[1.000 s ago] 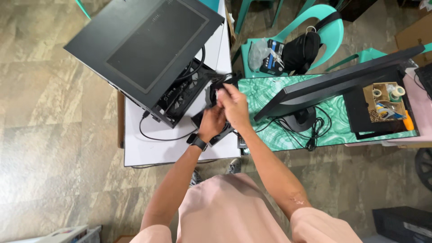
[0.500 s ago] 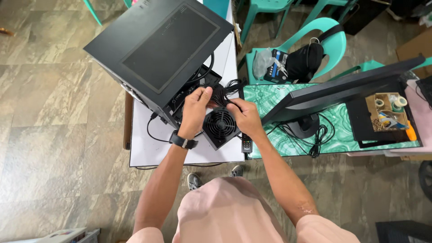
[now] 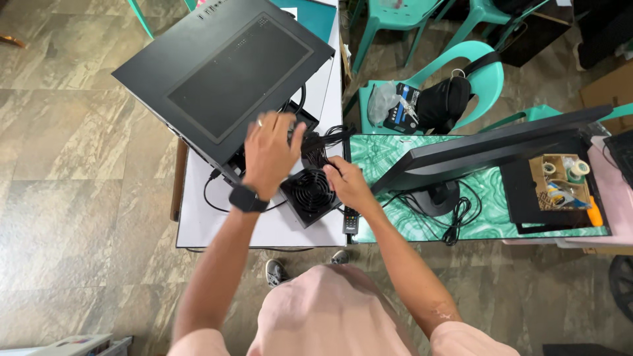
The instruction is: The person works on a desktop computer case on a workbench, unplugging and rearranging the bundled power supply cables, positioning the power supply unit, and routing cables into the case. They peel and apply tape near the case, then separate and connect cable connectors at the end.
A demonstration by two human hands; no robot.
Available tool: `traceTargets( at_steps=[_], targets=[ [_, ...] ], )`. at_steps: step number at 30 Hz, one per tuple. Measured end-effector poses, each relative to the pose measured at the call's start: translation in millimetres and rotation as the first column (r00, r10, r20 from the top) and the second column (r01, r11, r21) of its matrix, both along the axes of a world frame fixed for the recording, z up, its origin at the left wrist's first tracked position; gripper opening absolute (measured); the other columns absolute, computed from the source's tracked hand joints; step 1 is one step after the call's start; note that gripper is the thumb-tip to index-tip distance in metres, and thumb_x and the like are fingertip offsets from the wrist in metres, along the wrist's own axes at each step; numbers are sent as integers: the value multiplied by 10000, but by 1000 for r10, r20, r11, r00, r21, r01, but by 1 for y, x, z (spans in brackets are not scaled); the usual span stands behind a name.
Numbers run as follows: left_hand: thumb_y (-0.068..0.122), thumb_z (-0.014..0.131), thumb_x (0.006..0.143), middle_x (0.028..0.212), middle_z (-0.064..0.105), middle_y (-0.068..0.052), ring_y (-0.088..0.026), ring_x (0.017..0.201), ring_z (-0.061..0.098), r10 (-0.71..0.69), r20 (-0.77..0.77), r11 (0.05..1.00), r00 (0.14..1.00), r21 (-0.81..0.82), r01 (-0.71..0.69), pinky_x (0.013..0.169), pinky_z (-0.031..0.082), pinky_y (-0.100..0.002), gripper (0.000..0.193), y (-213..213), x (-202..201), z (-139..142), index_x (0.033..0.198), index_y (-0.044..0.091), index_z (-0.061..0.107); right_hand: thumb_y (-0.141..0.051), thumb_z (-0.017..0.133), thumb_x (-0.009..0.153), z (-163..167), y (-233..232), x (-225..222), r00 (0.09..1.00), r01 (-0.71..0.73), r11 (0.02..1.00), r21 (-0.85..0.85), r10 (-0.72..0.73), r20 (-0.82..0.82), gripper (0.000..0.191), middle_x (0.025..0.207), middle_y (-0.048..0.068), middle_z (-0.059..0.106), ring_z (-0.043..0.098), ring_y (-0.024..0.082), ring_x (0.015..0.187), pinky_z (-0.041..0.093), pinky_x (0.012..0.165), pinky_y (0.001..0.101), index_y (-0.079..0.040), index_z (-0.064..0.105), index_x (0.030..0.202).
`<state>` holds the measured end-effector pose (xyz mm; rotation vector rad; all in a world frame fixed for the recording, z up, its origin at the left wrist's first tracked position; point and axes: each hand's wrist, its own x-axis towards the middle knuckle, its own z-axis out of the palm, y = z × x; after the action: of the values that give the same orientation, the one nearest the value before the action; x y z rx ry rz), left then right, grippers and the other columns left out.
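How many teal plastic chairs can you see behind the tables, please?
3, perhaps more. One chair holds a black bag behind the green table. A second stands at the top centre. A third shows partly beside the monitor. Others may be cut off.

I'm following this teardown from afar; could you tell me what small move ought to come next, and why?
Probably slide the black fan unit a little further out from the computer case. The right hand grips its edge, the left hand hovers over the cables that seem to run into the case, so they likely need guiding clear.
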<state>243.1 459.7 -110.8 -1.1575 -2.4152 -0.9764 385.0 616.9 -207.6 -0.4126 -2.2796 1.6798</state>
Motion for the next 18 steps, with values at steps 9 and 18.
traceTargets(
  at_steps=[9,18],
  targets=[
    [76,650,840,1562,386,-286,-671,1348,326,205,-388,829,899,-420,-370,1024,226,-821,766,38,-46,1,1570,173,437,-315,797,827,-23,-4,-12,977,30,974,223,-76,198,452,674,120,623,609,257,586,512,593,374,13,622,1084],
    [61,684,826,1552,393,-295,-685,1316,361,118,-303,825,946,-500,-264,907,279,-881,805,31,-61,0,1578,205,435,-380,725,919,-62,-22,-12,987,-146,866,478,93,132,420,1014,207,714,686,441,900,543,784,492,31,691,993]
  ],
)
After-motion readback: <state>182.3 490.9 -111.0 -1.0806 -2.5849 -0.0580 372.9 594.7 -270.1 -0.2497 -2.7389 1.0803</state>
